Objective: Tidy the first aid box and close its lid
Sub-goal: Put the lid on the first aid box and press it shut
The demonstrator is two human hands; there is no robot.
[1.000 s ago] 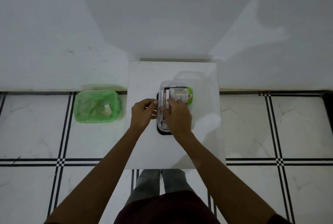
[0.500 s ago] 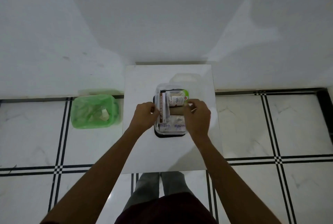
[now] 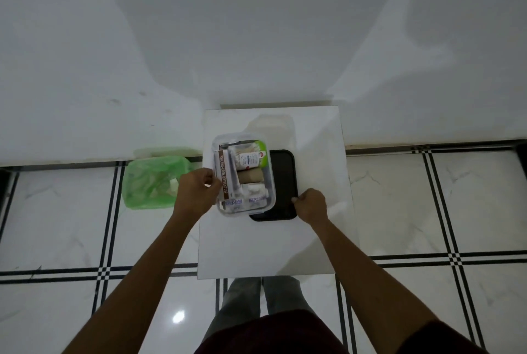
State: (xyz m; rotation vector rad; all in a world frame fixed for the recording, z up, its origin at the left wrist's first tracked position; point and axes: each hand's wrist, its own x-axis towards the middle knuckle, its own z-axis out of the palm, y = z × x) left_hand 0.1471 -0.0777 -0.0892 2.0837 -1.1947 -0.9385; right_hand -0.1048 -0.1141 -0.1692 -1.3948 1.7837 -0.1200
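Note:
A clear plastic first aid box [image 3: 270, 179] stands on a small white table [image 3: 271, 242]. It holds an ointment carton [image 3: 223, 175], a small white bottle [image 3: 250, 160], a brown bandage roll [image 3: 250, 175] and flat packets [image 3: 245, 201]. My left hand [image 3: 196, 192] grips the box's left wall. A black lid [image 3: 283, 182] lies flat on the table, partly under the box's right side. My right hand [image 3: 310, 205] pinches the lid's near right corner.
A green bin [image 3: 152, 181] lined with a green bag stands on the tiled floor left of the table. The table's back edge meets a white wall. My legs show below the table's near edge.
The box has shifted left in my left hand, uncovering the black lid that lay beneath it. My right hand left the box's right side and took the lid's corner.

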